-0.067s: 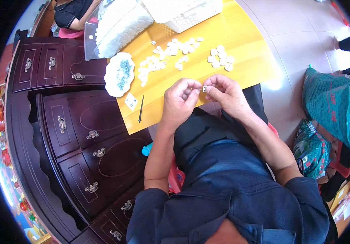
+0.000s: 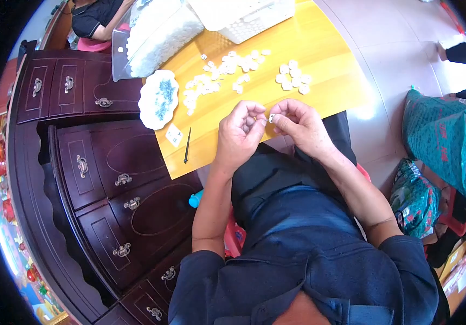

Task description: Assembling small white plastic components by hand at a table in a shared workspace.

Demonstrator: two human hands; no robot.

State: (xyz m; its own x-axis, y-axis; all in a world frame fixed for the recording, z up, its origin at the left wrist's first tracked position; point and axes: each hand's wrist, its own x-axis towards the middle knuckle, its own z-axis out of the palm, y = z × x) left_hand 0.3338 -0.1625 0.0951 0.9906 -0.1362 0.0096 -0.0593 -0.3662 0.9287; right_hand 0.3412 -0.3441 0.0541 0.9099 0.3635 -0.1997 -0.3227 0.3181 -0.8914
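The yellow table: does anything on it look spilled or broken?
Nothing stands out. The white pieces lie in loose groups, and the blue bits sit inside the white dish. Tiny cracks would be too small to see.

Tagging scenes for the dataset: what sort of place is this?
Likely a household room doubling as a workspace: dark wooden drawer cabinet, yellow table with small white pieces, large green bag.

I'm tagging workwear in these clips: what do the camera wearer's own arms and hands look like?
The left sleeve and right sleeve are short, plain and dark blue, ending near the elbows. The left forearm and right forearm are bare. The left hand and right hand are ungloved; no watch shows.
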